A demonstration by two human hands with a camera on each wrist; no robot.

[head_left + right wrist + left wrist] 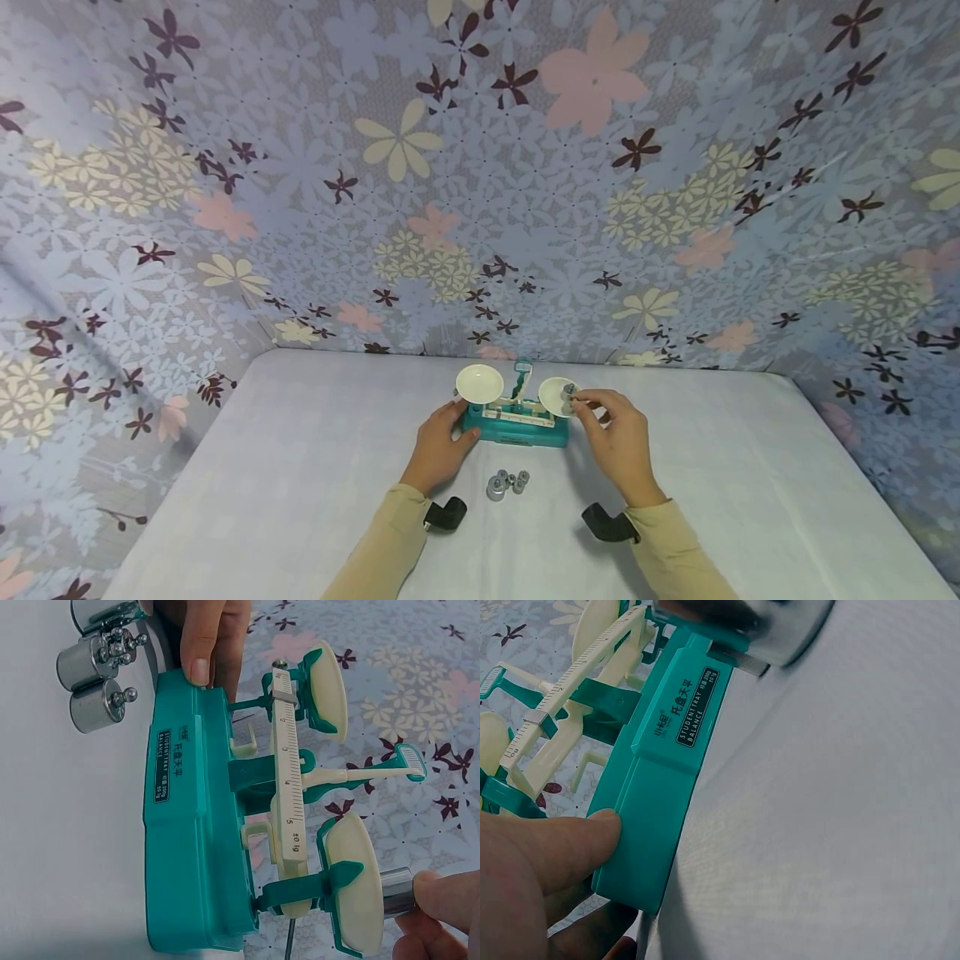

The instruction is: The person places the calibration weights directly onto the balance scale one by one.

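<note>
A teal student tray balance point(517, 429) stands on the table, with a cream left pan point(480, 384) and a cream right pan point(552, 392). My left hand point(438, 448) grips the left end of its base. The thumb point(604, 832) lies on the front face and the fingers are round the back. My right hand point(621, 437) is at the right pan. Its thumb and fingers pinch a shiny metal weight point(397, 891), whose lower end is right at the pan's surface. The pointer scale point(523, 367) rises between the two pans.
Several metal weights point(497, 488) with knobs stand in a cluster in front of the balance, between the forearms. A pale cloth covers the table point(300, 467). Behind the table is a flower-patterned wall covering point(480, 208). Each wrist wears a black mount point(609, 524).
</note>
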